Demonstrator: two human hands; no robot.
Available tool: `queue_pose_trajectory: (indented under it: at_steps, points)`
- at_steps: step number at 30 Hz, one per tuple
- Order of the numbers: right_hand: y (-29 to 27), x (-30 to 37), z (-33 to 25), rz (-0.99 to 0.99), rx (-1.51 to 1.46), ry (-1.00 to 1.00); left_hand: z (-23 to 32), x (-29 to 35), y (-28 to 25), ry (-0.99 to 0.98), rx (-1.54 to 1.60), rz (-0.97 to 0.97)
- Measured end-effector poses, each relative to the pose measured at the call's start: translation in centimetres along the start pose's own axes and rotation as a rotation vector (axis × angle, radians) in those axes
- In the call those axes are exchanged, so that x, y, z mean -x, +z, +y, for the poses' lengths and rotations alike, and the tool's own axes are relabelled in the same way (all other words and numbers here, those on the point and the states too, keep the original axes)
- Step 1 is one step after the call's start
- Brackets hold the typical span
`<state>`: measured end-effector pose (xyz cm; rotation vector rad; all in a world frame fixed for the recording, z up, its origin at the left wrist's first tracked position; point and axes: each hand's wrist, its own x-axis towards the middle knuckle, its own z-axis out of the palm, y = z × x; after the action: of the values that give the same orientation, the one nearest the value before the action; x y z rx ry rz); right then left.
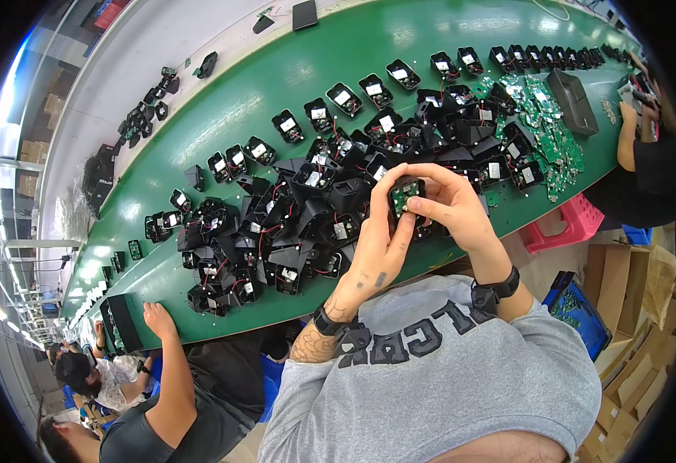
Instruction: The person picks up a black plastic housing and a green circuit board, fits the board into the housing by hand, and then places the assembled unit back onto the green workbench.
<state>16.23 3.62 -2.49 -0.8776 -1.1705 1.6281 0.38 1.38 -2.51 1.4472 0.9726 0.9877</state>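
Above the near side of the bench, both my hands are closed around a small black plastic housing (420, 187) with a green circuit board (404, 194) in its opening. My left hand (381, 243) grips it from the left, its thumb along the near side. My right hand (459, 207) curls round the far and right side, its thumb pressed on the board. The fingers hide much of the housing. Just beyond and left of my hands lies a pile of similar black housings (349, 193), several with white parts and red wires inside.
Loose green circuit boards (558, 158) lie in a heap to the right, beside a dark tray (573, 103). Single housings (344, 99) stand in a curved row along the green bench (222, 123). Co-workers' hands (159, 318) are at left and far right; a pink stool (565, 224) stands below.
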Motion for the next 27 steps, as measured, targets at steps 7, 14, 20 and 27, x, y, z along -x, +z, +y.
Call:
queue_pose_trajectory:
  at_steps: [7,14,20,27]
  points:
    - [0.6,-0.5,0.7,0.032,0.019,-0.056,-0.2,-0.2,0.5,0.061,0.062,0.089]
    - [1.1,-1.1,-0.9,-0.082,0.047,-0.054,-0.8,0.1,-0.8,-0.042,0.103,0.077]
    - [-6.1,-0.9,-4.0,0.244,0.277,-0.250,3.2,1.0,-10.9,0.036,0.005,0.411]
    - [-30.0,-1.9,-3.3,0.888,1.072,-0.221,-4.8,5.8,-42.4,0.005,-0.274,0.987]
